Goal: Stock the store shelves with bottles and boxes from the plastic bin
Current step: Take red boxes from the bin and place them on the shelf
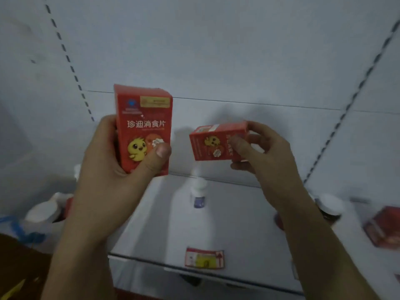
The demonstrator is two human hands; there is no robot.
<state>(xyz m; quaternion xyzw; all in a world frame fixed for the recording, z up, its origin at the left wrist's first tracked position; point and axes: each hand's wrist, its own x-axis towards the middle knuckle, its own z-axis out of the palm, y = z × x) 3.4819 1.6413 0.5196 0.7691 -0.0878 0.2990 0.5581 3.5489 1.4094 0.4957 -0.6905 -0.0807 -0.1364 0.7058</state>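
Left hand (112, 161) gripping upright red box (144, 128), right hand (257, 152) pinching sideways box (218, 140) (light, crushable cardboard; holding by side panels).

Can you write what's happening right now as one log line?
left hand: holds upright red box | right hand: holds sideways red box | both above shelf

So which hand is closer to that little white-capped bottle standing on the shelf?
Right. The right hand, holding a sideways red box, is up and right of the white-capped bottle; the left hand, gripping the upright red box, sits farther left.
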